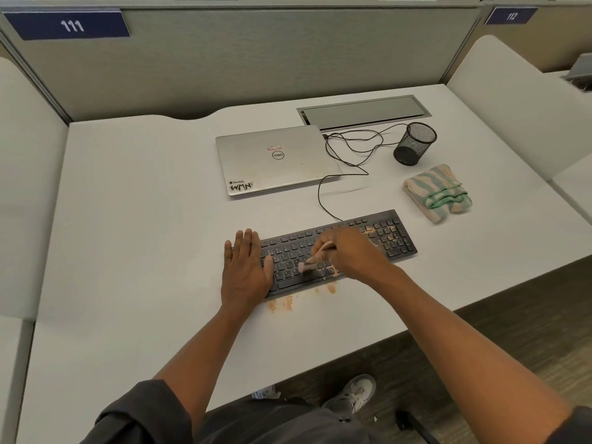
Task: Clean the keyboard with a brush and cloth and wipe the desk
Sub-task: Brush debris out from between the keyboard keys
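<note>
Black plastic, dusted with orange-tan crumbs — that is the keyboard [333, 251] you are working on, lying at a slant on the white desk [144, 219] with its right end farther from you than its left. Your left hand [246, 267] is lying flat on the keyboard's left end, fingers straight and together, palm down, partly on the keys and partly on the desk. Your right hand [347, 251] is curling round the pale handle of a small brush [312, 259], and the brush head is touching the keys in the lower middle rows, just beside your left thumb. The hand itself is blurred, so the exact finger placement is hard to read.

Crumbs are sitting thickest on the keys near the number pad, and more are lying in small patches on the desk along the keyboard's near edge.

The cloth [437, 193] — striped in pale green and peach — is lying folded on the desk to the right, beyond the keyboard's far right corner and apart from it. A black mesh pen cup [415, 144] is standing behind the cloth. A closed silver laptop [275, 160] with stickers on its lid is resting behind the keyboard, and a thin black cable [330, 181] is looping from the keyboard past the laptop toward a grey cable hatch [363, 112] set into the desk. A partition sign reading 111 [69, 25] is hanging at the upper left.
</note>
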Demonstrator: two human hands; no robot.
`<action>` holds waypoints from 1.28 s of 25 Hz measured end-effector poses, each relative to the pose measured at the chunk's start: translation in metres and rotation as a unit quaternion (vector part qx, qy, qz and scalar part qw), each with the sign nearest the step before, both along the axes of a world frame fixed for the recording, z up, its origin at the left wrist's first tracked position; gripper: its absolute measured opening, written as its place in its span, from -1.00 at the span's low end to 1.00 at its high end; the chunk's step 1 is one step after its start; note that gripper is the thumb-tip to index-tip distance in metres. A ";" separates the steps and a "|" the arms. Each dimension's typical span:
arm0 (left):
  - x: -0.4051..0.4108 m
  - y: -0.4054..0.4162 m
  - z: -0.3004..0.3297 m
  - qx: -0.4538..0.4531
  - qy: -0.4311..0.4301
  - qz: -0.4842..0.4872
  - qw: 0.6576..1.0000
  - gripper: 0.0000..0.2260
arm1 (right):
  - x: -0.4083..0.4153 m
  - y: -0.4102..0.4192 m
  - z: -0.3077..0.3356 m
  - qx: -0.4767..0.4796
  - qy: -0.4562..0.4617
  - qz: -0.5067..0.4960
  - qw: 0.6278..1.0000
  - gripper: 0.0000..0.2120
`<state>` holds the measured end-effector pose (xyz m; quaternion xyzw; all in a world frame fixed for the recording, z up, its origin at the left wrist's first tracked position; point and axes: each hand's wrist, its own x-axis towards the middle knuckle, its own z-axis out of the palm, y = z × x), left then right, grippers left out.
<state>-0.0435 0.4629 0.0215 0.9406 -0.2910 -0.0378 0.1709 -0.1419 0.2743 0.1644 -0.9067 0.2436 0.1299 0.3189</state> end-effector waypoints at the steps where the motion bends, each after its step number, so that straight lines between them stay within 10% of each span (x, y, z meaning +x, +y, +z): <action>1: 0.000 0.000 -0.001 -0.002 -0.003 0.000 1.000 -0.29 | -0.003 0.004 -0.002 0.007 0.001 0.007 1.000 -0.93; 8: 0.000 0.000 -0.003 0.002 0.000 0.001 1.000 -0.30 | -0.012 -0.015 -0.001 -0.123 0.027 0.003 0.992 -0.87; 14: 0.000 -0.001 -0.002 0.011 0.006 0.002 1.000 -0.33 | -0.011 0.016 -0.004 0.014 -0.070 -0.005 0.997 -0.94; 32: 0.000 0.000 0.000 0.003 0.006 -0.001 1.000 -0.33 | 0.001 0.015 -0.001 -0.050 -0.092 -0.032 0.994 -0.88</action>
